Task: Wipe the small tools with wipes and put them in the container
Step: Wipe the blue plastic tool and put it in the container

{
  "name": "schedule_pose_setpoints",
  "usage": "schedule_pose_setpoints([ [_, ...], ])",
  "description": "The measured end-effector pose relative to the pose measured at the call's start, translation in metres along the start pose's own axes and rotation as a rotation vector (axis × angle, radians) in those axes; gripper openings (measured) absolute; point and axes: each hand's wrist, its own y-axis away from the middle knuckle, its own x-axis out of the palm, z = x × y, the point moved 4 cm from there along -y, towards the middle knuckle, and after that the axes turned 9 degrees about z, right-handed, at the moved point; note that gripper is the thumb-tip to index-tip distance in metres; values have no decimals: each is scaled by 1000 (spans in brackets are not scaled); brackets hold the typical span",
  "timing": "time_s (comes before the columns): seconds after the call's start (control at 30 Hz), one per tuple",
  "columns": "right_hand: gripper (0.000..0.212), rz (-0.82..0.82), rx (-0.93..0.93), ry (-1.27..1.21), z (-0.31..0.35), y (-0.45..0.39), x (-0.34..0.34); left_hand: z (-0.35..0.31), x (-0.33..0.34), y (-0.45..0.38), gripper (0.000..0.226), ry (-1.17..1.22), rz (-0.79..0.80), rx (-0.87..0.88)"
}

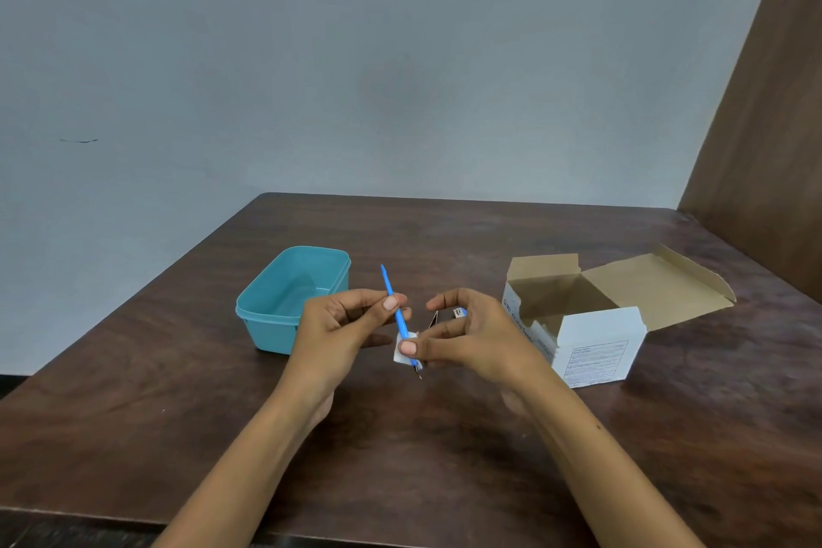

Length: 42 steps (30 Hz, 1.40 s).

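While our left hand [342, 316] pinches the blue tool [397, 311] mid-shaft to steady it above the tabletop [178, 405], our right hand [462, 338] pinches a wipe [401, 355] round its lower end, the container [284, 303] waiting alongside.

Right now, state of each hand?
Left hand: pinching the thin blue plastic tool near its middle.
Right hand: pinching a small white wipe around the tool's lower end.

Slim blue plastic stick tool [395, 306] tilted near upright above table. Small white folded wipe [402, 352] wrapped around its lower end. Open teal rectangular plastic container [284, 307] stands left, lidless.
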Motion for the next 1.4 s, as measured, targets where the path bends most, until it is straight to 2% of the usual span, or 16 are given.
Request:
schedule_pose_setpoints([
  [0.23,53,-46,-60,-103,5,-2,2,-2,3,0,14,44,55,11],
  [0.47,62,48,-12,-40,0,0,3,-3,-5,-1,15,85,-11,33],
  [0.67,63,-60,-107,-125,5,-2,3,-2,2,0,17,96,65,17],
  [0.93,61,-153,-162,-74,7,1,1,-2,6,1,27,62,103,30],
  [1.07,60,-108,-133,-46,8,4,3,-4,5,2,17,75,76,48],
  [1.4,62,-54,-85,68,4,8,-1,-8,3,3,14,65,0,95],
])
